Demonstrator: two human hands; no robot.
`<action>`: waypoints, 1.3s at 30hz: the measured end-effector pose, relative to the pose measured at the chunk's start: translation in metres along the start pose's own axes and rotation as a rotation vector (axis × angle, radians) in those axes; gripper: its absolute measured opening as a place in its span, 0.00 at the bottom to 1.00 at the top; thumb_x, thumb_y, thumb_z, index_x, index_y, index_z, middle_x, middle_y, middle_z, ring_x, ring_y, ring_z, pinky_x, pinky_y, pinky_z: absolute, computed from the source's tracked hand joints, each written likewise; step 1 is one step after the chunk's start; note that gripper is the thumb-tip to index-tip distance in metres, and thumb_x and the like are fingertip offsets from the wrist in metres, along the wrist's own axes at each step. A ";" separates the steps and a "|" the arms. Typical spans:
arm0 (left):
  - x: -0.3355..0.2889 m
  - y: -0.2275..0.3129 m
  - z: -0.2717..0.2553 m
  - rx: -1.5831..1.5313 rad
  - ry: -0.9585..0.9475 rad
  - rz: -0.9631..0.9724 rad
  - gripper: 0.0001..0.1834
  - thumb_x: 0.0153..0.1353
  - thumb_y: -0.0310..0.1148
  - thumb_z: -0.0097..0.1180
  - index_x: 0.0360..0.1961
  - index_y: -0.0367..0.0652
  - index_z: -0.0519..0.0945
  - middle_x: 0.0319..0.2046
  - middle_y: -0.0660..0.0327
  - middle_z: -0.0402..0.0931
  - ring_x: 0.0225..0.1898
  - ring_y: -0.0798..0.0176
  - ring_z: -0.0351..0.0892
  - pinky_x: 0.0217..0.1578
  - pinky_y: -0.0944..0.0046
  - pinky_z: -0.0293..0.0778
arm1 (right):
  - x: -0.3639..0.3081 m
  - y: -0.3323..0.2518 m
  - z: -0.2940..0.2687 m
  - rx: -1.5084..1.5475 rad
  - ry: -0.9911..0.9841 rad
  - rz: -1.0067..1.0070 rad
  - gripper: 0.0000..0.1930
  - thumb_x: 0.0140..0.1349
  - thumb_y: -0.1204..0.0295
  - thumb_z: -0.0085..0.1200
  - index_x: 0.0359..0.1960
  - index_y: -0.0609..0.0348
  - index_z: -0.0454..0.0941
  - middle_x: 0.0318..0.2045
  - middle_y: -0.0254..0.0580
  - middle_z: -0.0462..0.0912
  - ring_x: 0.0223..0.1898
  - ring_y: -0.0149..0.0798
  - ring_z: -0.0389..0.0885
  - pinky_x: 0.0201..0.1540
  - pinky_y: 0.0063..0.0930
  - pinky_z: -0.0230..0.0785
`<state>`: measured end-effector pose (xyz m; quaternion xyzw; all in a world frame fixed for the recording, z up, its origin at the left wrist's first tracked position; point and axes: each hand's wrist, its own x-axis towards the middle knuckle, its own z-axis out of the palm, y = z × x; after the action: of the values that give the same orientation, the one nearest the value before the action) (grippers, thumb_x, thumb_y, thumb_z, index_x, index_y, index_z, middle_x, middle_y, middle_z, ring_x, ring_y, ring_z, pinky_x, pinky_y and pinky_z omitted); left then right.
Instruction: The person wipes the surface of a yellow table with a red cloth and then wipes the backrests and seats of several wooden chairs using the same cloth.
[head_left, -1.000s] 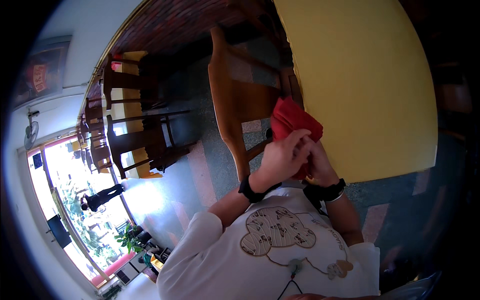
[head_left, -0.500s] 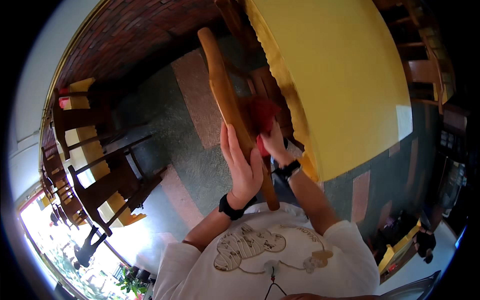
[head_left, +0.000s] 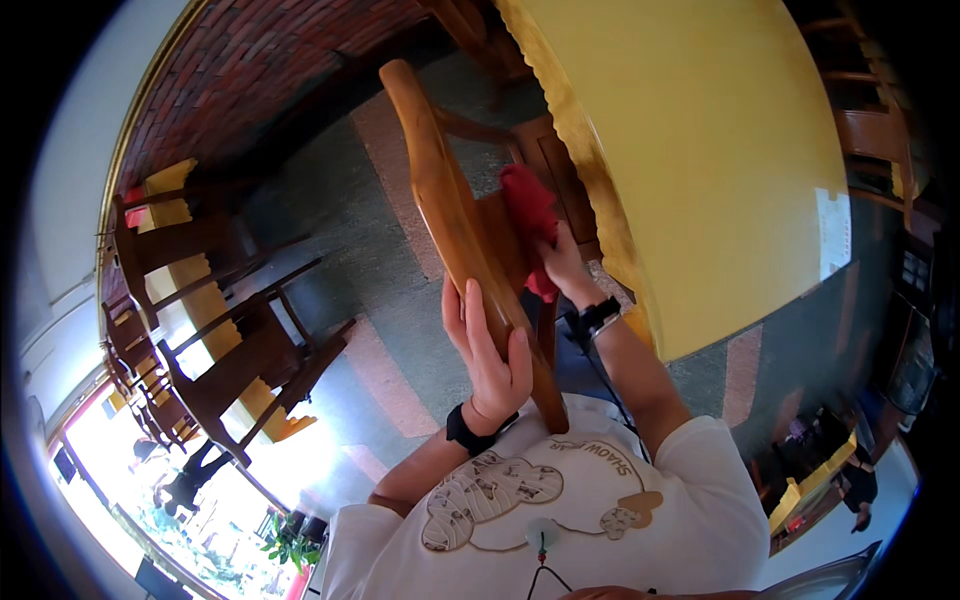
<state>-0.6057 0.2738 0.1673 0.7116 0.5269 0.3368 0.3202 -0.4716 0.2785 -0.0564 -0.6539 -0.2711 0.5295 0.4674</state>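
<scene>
Head view, left hand: Your left hand [head_left: 488,355] lies along the honey-brown, curved wooden chair back [head_left: 432,190], fingers straight, thumb set apart; how firmly it presses, you cannot tell from here.
Right hand: Your right hand [head_left: 563,265] pinches the crumpled red fabric cloth [head_left: 528,205], its fingertips partly hidden.
Red cloth: In your right hand, at the table-facing side of the chair back.
Table: Just right of your right hand stands a table under a smooth yellow tablecloth [head_left: 710,170] with a wavy hanging edge.
Left side: Dark brown wooden chairs [head_left: 222,365] stand well apart from you, on grey flooring [head_left: 400,330] with pinkish bands.
</scene>
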 end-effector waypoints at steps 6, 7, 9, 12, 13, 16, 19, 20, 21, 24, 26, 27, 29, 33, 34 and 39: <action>-0.004 0.002 -0.002 0.090 -0.048 -0.016 0.35 0.64 0.28 0.44 0.72 0.28 0.52 0.72 0.36 0.42 0.73 0.38 0.47 0.70 0.47 0.46 | 0.072 0.101 -0.044 -0.297 0.025 0.091 0.23 0.62 0.75 0.55 0.60 0.62 0.72 0.52 0.47 0.82 0.53 0.45 0.79 0.59 0.37 0.68; -0.007 0.001 -0.003 0.119 -0.035 -0.022 0.35 0.64 0.28 0.44 0.72 0.28 0.52 0.72 0.36 0.42 0.73 0.38 0.47 0.70 0.47 0.46 | 0.079 0.103 -0.041 -0.280 -0.002 0.087 0.23 0.62 0.75 0.55 0.60 0.62 0.72 0.52 0.47 0.82 0.53 0.45 0.79 0.59 0.37 0.68; -0.013 0.003 -0.007 0.153 -0.030 -0.066 0.35 0.64 0.28 0.44 0.71 0.27 0.53 0.72 0.35 0.43 0.73 0.38 0.47 0.71 0.46 0.45 | 0.089 0.101 -0.031 -0.749 -0.150 0.184 0.23 0.59 0.76 0.55 0.58 0.63 0.75 0.49 0.49 0.83 0.53 0.50 0.80 0.60 0.40 0.67; -0.009 0.008 0.000 0.135 -0.033 -0.062 0.35 0.63 0.29 0.45 0.71 0.25 0.54 0.72 0.35 0.45 0.73 0.38 0.46 0.71 0.47 0.43 | 0.112 0.161 -0.048 -0.778 -0.108 0.239 0.24 0.57 0.70 0.55 0.58 0.58 0.76 0.52 0.59 0.81 0.56 0.59 0.78 0.59 0.44 0.69; -0.006 0.010 0.004 0.078 -0.031 -0.063 0.35 0.64 0.29 0.45 0.71 0.25 0.55 0.72 0.35 0.45 0.74 0.38 0.46 0.71 0.47 0.43 | 0.125 0.190 -0.071 -0.785 -0.080 0.246 0.24 0.57 0.70 0.55 0.58 0.58 0.76 0.52 0.59 0.81 0.56 0.59 0.78 0.59 0.44 0.69; -0.009 0.007 0.005 0.055 -0.032 -0.085 0.35 0.64 0.30 0.44 0.71 0.26 0.55 0.73 0.36 0.44 0.74 0.39 0.45 0.71 0.48 0.43 | 0.166 0.197 -0.092 -0.009 -0.065 0.269 0.25 0.57 0.68 0.58 0.58 0.59 0.76 0.51 0.57 0.82 0.56 0.51 0.79 0.59 0.39 0.69; -0.017 0.005 -0.006 0.143 -0.004 -0.134 0.34 0.65 0.30 0.44 0.71 0.27 0.55 0.73 0.37 0.43 0.74 0.40 0.45 0.72 0.48 0.44 | 0.205 0.093 -0.009 0.245 -0.123 -0.010 0.26 0.60 0.68 0.60 0.61 0.59 0.73 0.52 0.52 0.82 0.55 0.49 0.80 0.57 0.37 0.69; -0.014 0.006 -0.002 0.126 -0.012 -0.105 0.34 0.65 0.31 0.44 0.71 0.27 0.55 0.73 0.37 0.43 0.75 0.40 0.45 0.72 0.49 0.44 | 0.232 0.074 -0.017 0.219 -0.080 -0.156 0.26 0.62 0.68 0.60 0.62 0.59 0.72 0.52 0.51 0.82 0.54 0.49 0.80 0.57 0.37 0.70; -0.013 0.006 0.000 0.116 -0.017 -0.112 0.34 0.65 0.31 0.44 0.71 0.27 0.55 0.73 0.37 0.43 0.75 0.40 0.45 0.72 0.49 0.44 | 0.256 0.054 -0.024 -0.066 0.017 -0.106 0.25 0.63 0.68 0.59 0.62 0.59 0.71 0.51 0.50 0.82 0.55 0.49 0.80 0.58 0.37 0.70; -0.017 0.006 -0.006 0.135 0.006 -0.150 0.34 0.66 0.30 0.43 0.71 0.27 0.55 0.73 0.37 0.43 0.75 0.40 0.45 0.71 0.48 0.44 | 0.265 0.012 0.002 -0.256 0.043 -0.251 0.23 0.63 0.70 0.54 0.60 0.59 0.72 0.49 0.59 0.82 0.52 0.58 0.80 0.55 0.43 0.71; -0.013 0.010 -0.002 0.102 -0.023 -0.133 0.34 0.66 0.31 0.44 0.71 0.28 0.54 0.73 0.36 0.42 0.75 0.39 0.45 0.71 0.47 0.45 | 0.284 0.041 -0.022 -0.532 0.082 -0.314 0.22 0.63 0.72 0.50 0.60 0.57 0.73 0.46 0.66 0.80 0.50 0.67 0.77 0.52 0.51 0.72; -0.014 0.010 -0.003 0.115 -0.014 -0.147 0.34 0.66 0.31 0.44 0.71 0.28 0.54 0.73 0.36 0.42 0.75 0.39 0.45 0.71 0.47 0.45 | 0.273 0.064 -0.021 -0.620 0.040 -0.277 0.23 0.64 0.69 0.48 0.62 0.53 0.72 0.45 0.64 0.81 0.50 0.65 0.78 0.50 0.52 0.72; -0.011 0.007 0.001 0.074 -0.013 -0.146 0.33 0.63 0.31 0.49 0.69 0.30 0.59 0.69 0.27 0.47 0.70 0.29 0.51 0.68 0.38 0.51 | 0.261 0.126 -0.055 -0.796 -0.108 -0.070 0.25 0.65 0.67 0.47 0.66 0.48 0.68 0.49 0.66 0.79 0.50 0.65 0.79 0.52 0.53 0.71; -0.015 0.010 -0.004 0.081 0.005 -0.145 0.33 0.63 0.32 0.49 0.68 0.30 0.60 0.68 0.25 0.47 0.68 0.28 0.54 0.66 0.37 0.54 | 0.117 0.230 -0.070 -0.963 -0.248 0.081 0.28 0.62 0.71 0.49 0.67 0.48 0.67 0.53 0.67 0.77 0.52 0.65 0.77 0.57 0.53 0.69; -0.014 0.009 -0.004 0.061 0.008 -0.126 0.33 0.63 0.32 0.49 0.68 0.30 0.60 0.67 0.25 0.47 0.68 0.27 0.55 0.65 0.37 0.55 | 0.093 0.251 -0.079 -1.077 -0.173 0.067 0.29 0.61 0.73 0.49 0.67 0.49 0.67 0.53 0.66 0.77 0.54 0.66 0.76 0.58 0.53 0.69; -0.018 0.007 -0.006 0.073 0.022 -0.132 0.33 0.64 0.33 0.49 0.68 0.29 0.60 0.67 0.25 0.47 0.67 0.27 0.57 0.65 0.37 0.56 | 0.056 0.237 -0.087 -1.063 -0.455 0.458 0.28 0.61 0.75 0.46 0.66 0.56 0.69 0.58 0.64 0.75 0.62 0.61 0.71 0.63 0.48 0.66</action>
<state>-0.6104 0.2549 0.1738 0.6827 0.5883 0.3033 0.3096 -0.4067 0.1989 -0.2939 -0.7097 -0.4432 0.5350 -0.1168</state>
